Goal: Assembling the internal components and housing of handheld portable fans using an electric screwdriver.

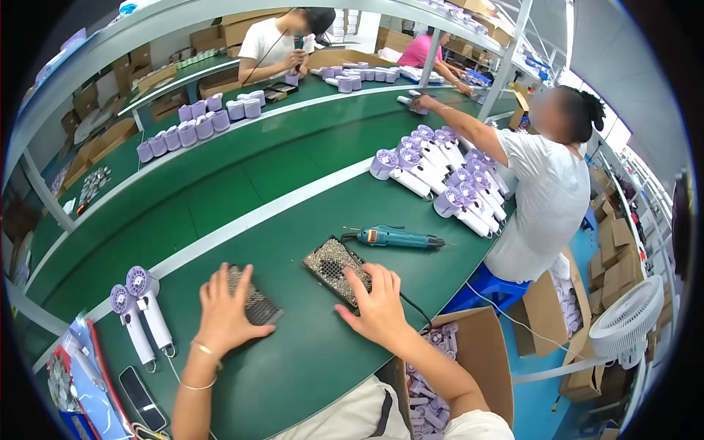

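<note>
The black rectangular tray (331, 270), holding small metallic parts (320, 254), slants lengthwise toward our right hand (378, 309), fingers apart; our left hand (226, 315), fingers spread, overlaps the dark-grey flat plate (260, 308)

Bright, even light is filling the scene; a white light strip (569, 33) is glowing at upper right, fisheye distortion is bending the pale rail (224, 236), and blackness is swallowing the corners.
</note>
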A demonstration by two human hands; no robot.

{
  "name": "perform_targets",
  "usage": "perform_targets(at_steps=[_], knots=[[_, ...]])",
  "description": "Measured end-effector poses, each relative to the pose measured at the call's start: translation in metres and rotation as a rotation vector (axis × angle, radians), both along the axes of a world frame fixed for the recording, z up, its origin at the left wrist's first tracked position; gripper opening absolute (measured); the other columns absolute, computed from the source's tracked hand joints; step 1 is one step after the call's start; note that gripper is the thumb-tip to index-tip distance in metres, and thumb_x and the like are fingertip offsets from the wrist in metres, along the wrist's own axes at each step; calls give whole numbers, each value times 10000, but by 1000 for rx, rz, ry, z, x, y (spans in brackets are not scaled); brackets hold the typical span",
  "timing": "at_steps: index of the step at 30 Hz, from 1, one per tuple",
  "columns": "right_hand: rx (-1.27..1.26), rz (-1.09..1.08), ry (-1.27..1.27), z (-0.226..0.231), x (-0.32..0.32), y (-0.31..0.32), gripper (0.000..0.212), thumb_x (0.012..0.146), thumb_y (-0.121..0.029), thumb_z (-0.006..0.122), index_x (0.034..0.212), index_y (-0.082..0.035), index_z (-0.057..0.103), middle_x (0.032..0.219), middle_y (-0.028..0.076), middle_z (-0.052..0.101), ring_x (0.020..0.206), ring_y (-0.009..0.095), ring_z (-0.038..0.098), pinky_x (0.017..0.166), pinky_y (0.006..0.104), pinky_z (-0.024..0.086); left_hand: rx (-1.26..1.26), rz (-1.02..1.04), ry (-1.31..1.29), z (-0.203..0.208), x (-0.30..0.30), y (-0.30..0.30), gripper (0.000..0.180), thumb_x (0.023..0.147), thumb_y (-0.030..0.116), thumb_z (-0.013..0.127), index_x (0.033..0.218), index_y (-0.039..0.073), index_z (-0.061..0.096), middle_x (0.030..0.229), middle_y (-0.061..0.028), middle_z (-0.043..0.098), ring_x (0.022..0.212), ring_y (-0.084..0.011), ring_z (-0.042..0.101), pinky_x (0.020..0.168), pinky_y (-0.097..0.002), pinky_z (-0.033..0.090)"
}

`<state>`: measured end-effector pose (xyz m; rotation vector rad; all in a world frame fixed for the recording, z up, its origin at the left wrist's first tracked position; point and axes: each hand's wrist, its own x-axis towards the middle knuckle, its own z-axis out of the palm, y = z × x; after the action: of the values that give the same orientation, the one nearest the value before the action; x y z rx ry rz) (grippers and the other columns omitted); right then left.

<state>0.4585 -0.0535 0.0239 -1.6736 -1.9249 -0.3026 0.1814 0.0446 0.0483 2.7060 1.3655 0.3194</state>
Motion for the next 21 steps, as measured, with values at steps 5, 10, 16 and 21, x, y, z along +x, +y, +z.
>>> perform_targets(at_steps=[5,10,16,21], knots=[[-57,-252,-6,-9,-9,-7,814,669,-401,817,1305,-27,473,1188,231,465,1093,383,456,916,466,390,-16,63,8,-7,-59,13,1219,500,580,845,1494,132,301,1510,-277,219,1327,-443,297,1094,-562,214],[-133,-259,56,-22,5,10,895,721,-469,781,1366,14,389,1301,316,422,1206,473,421,1010,510,393,-6,111,39,11,-52,9,1164,545,579,835,1489,140,314,1529,-248,207,1373,-440,259,1112,-570,200],[-140,-202,85,-27,18,20,912,727,-452,781,1351,74,372,1346,279,419,1243,422,417,1044,494,357,24,-155,-506,-3,57,22,675,881,377,657,1398,25,404,1445,-259,370,1311,-422,389,1099,-461,320],[-170,-52,276,-18,13,15,967,668,-361,838,1380,59,338,1363,243,446,1283,413,415,1064,451,361,-351,-188,-840,-42,136,68,616,927,410,596,1354,-11,453,1380,-252,482,1280,-369,475,1067,-409,372]])
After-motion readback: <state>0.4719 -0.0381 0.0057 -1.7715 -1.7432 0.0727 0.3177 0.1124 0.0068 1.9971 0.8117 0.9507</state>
